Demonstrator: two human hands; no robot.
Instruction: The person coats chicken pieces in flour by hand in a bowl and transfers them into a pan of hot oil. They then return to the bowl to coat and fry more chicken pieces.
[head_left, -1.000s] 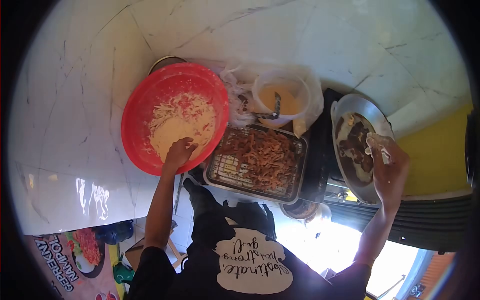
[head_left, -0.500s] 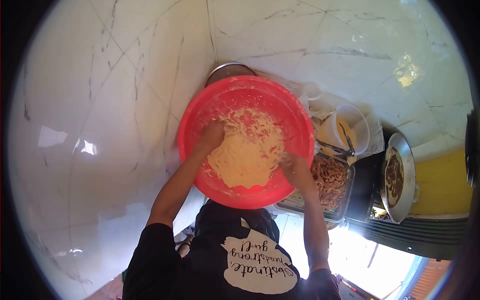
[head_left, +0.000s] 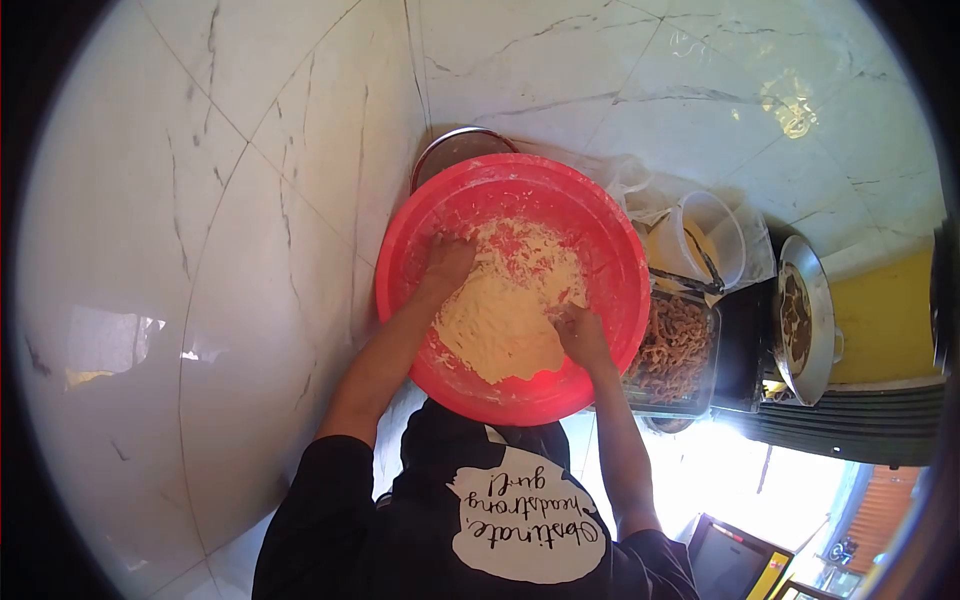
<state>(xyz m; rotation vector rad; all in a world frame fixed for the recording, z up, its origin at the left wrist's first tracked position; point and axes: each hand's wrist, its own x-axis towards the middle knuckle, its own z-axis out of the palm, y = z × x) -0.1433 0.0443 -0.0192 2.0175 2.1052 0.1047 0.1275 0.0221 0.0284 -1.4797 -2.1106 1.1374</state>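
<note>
A wide red basin (head_left: 397, 270) holds a flat, pale yellow mass of dough (head_left: 500, 330) with loose floury crumbs at its far side. My left hand (head_left: 453, 260) is inside the basin at the dough's upper left edge, its fingers apart and pointing toward the far wall. At the right edge of the dough, my right hand (head_left: 582, 335) has its fingers curled in on the dough; the fingertips are partly hidden.
Right of the basin sits a glass tray of shredded brown food (head_left: 672, 345). Beyond it are a clear plastic tub (head_left: 722, 240) with dark-handled tongs (head_left: 690, 281) and a metal pan (head_left: 812, 325). A round metal-rimmed item (head_left: 462, 145) is behind the basin. Tiled walls stand left and behind.
The view has shifted, so the basin appears slightly further right. My left hand's fingers have straightened toward the far side. My right hand has moved in against the dough's edge.
</note>
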